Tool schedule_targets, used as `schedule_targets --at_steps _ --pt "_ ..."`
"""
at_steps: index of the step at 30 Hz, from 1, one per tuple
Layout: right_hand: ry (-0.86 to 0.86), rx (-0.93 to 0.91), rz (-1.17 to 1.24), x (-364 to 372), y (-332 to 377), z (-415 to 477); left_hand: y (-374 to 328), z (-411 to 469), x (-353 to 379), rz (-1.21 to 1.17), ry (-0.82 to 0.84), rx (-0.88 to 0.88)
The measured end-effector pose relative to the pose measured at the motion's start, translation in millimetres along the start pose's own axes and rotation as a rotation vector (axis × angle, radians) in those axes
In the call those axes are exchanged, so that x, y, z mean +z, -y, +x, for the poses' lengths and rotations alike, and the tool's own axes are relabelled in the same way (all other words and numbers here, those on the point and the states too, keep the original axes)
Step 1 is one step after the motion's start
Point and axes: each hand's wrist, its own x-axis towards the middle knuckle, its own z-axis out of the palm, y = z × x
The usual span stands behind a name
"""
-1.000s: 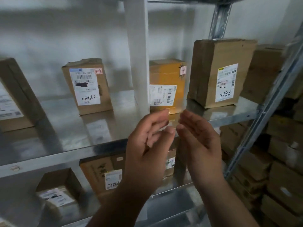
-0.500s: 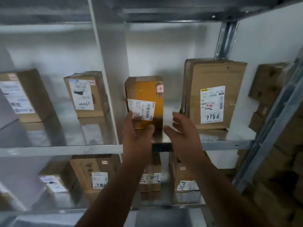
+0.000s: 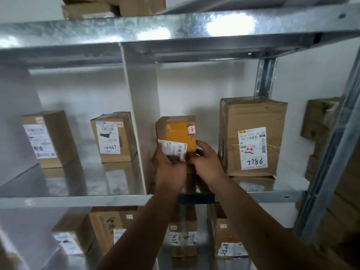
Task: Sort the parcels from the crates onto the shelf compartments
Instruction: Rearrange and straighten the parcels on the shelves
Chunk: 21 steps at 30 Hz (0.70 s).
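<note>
Yellow-taped parcel [image 3: 176,131]: upright, just right of the white divider [image 3: 140,123], label outward, we judge for reading. Our left hand [image 3: 168,169] and right hand [image 3: 207,162] hold it, fingers [image 3: 201,144] clamped on its lower sides, squaring it. Box 7786 [image 3: 251,137] stands farther right.

Level with the white divider panel [image 3: 140,123] stand four cardboard parcels: two to its left, the 040563 parcel [image 3: 114,137] and the leftmost parcel [image 3: 48,139]; two to its right, the yellow-taped parcel [image 3: 176,129] and the large 7786 parcel [image 3: 251,137]. Below the panel four more show: a small labelled parcel [image 3: 66,240] and a printed carton [image 3: 105,225] to the left, a narrow parcel [image 3: 183,236] and a squat parcel [image 3: 228,238] to the right. Above the panel lie at least two top cartons [image 3: 109,6], cut off by the frame. Two hands, the left hand [image 3: 169,168] and the right hand [image 3: 206,162], are right of the panel. Two steel uprights, a rear upright [image 3: 265,78] and a front upright [image 3: 342,123], stand farther right.
</note>
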Motion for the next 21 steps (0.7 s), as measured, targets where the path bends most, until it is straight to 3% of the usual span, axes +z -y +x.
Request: schedule_targets --at_steps 21 --pt "-0.129 0.084 0.068 16.9 -25.1 83.2 -16.8 36.3 18.1 -0.072 0.061 -0.067"
